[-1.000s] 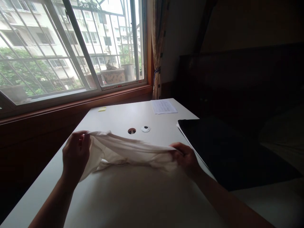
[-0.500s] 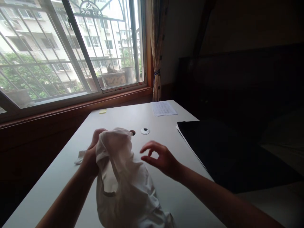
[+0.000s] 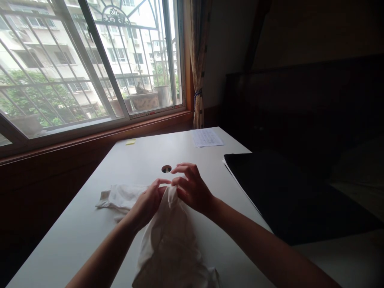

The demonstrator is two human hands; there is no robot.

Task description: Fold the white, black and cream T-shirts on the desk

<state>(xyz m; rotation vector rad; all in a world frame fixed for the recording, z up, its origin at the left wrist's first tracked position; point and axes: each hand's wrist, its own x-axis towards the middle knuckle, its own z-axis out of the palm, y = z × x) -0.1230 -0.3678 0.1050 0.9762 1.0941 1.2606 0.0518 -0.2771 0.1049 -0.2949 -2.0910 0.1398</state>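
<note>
A white cloth garment (image 3: pixel 168 244) lies bunched on the white table (image 3: pixel 75 224), trailing toward me, with one end (image 3: pixel 120 197) spread out to the left. My left hand (image 3: pixel 148 204) pinches the cloth near its top. My right hand (image 3: pixel 192 188) meets it from the right, thumb and fingers closed on the same fold, other fingers raised.
A round cable hole (image 3: pixel 166 169) sits just beyond my hands. A printed sheet (image 3: pixel 207 137) and a yellow sticky note (image 3: pixel 130 141) lie at the far edge by the window (image 3: pixel 90 68). A black flat item (image 3: pixel 270 180) overlaps the table's right side.
A second ago both hands held the cloth stretched wide. My right hand then let go, my left gathered the cloth, and now both hands have come together on one fold.
</note>
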